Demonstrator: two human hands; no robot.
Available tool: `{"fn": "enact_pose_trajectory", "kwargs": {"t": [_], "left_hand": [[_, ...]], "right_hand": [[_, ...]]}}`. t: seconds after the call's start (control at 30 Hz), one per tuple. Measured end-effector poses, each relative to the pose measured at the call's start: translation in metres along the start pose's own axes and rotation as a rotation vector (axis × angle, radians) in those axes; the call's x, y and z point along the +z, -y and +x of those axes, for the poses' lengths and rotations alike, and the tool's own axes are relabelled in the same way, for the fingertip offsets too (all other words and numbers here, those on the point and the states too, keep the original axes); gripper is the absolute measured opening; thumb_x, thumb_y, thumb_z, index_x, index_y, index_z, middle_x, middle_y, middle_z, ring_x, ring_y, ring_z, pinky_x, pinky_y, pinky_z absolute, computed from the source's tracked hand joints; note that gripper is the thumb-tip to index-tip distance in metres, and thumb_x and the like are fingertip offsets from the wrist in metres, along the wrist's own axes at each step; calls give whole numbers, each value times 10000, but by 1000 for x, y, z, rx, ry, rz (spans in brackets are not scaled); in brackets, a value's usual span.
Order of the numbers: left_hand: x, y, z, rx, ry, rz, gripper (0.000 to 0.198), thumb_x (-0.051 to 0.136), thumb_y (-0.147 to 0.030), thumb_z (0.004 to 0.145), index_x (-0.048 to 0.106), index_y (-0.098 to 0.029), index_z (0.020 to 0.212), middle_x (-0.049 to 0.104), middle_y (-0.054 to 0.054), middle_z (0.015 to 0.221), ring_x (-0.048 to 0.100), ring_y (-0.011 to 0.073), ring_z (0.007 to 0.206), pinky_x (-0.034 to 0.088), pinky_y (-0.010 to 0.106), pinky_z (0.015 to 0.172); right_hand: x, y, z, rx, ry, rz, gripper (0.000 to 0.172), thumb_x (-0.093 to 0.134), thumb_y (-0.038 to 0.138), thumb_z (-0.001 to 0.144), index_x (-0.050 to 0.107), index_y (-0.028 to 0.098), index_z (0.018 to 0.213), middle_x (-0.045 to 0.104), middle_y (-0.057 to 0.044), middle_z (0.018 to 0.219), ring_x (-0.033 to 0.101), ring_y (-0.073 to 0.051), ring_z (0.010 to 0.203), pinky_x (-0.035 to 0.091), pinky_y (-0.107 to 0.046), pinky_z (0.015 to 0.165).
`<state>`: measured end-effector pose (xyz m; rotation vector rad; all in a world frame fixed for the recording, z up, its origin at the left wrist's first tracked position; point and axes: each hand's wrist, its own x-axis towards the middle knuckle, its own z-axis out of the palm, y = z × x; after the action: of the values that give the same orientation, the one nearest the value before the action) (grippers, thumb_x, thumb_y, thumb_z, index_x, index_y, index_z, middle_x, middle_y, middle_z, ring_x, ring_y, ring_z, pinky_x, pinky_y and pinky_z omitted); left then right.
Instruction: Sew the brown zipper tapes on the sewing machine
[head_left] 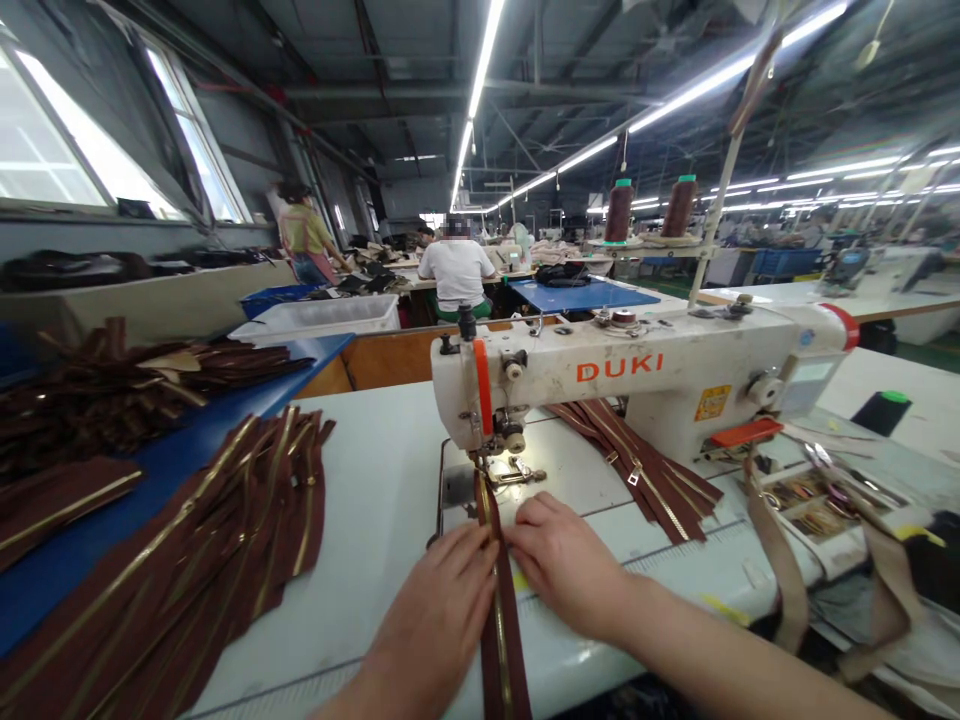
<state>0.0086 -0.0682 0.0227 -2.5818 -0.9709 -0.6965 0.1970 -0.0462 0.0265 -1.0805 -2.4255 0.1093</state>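
Head view, left hand (442, 600), right hand (559, 560) pressing zipper strip (500, 650), end cropped.

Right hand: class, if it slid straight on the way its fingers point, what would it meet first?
The right hand would probably meet the brown zipper strip first, right at its fingertips; whether they already touch is unclear.

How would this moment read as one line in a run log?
left hand: flat against zipper strip | right hand: touching its other side | strip under sewing machine foot
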Motion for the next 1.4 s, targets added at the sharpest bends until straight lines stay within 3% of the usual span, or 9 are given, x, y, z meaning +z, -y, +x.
{"fn": "enact_pose_trajectory", "kwargs": {"t": [0.13, 0.3, 0.5, 0.63, 0.93, 1.23, 1.4], "left_hand": [[-14, -33, -16, 154, -7, -27, 358, 316, -68, 916, 645, -117, 1050, 682, 107, 1075, 606, 216, 1013, 519, 345, 898], [-10, -47, -18, 150, -17, 22, 353, 311, -72, 914, 643, -87, 1033, 674, 138, 1091, 602, 235, 1022, 512, 378, 903], [-8, -52, -9, 51, -65, 43, 354, 318, -61, 897, 640, -101, 1038, 690, 124, 1051, 626, 237, 993, 545, 380, 838], [-7, -55, -1, -28, -32, 22, 353, 316, -43, 886, 653, -106, 969, 691, 136, 1008, 635, 252, 960, 556, 407, 813], [-6, -50, -4, 42, 2, -15, 354, 310, -45, 901, 659, -107, 911, 686, 137, 966, 613, 248, 950, 523, 407, 826], [5, -43, -12, 104, -108, -2, 331, 323, -57, 924, 650, -91, 957, 706, 124, 948, 638, 232, 916, 513, 371, 805], [2, -42, -11, 84, -153, -31, 310, 332, -85, 938, 634, -85, 1006, 712, 112, 959, 640, 221, 933, 523, 357, 828]], "right_hand": [[0, 18, -26, 88, -49, 125, 183, 472, 107, 900, 627, 183, 839, 559, -37, 832, 480, -180, 841, 420, -292, 755], [1, 26, -30, 168, -97, 184, 202, 484, 56, 872, 622, 180, 790, 553, -36, 806, 479, -185, 826, 414, -301, 738], [5, 27, -28, 189, -126, 183, 188, 502, 60, 872, 638, 183, 828, 559, -38, 803, 477, -190, 815, 411, -305, 732], [5, 27, -28, 192, -129, 166, 189, 501, 62, 878, 646, 182, 858, 556, -40, 790, 481, -188, 800, 414, -299, 726], [6, 26, -30, 168, -122, 203, 180, 478, 93, 897, 608, 179, 805, 562, -45, 819, 482, -191, 817, 405, -316, 737], [6, 24, -27, 142, -23, 106, 112, 528, 129, 887, 622, 180, 855, 565, -40, 838, 479, -198, 825, 404, -309, 720], [4, 20, -26, 47, 50, -34, 42, 576, 147, 869, 605, 174, 880, 565, -36, 840, 469, -200, 814, 392, -322, 710]]}}
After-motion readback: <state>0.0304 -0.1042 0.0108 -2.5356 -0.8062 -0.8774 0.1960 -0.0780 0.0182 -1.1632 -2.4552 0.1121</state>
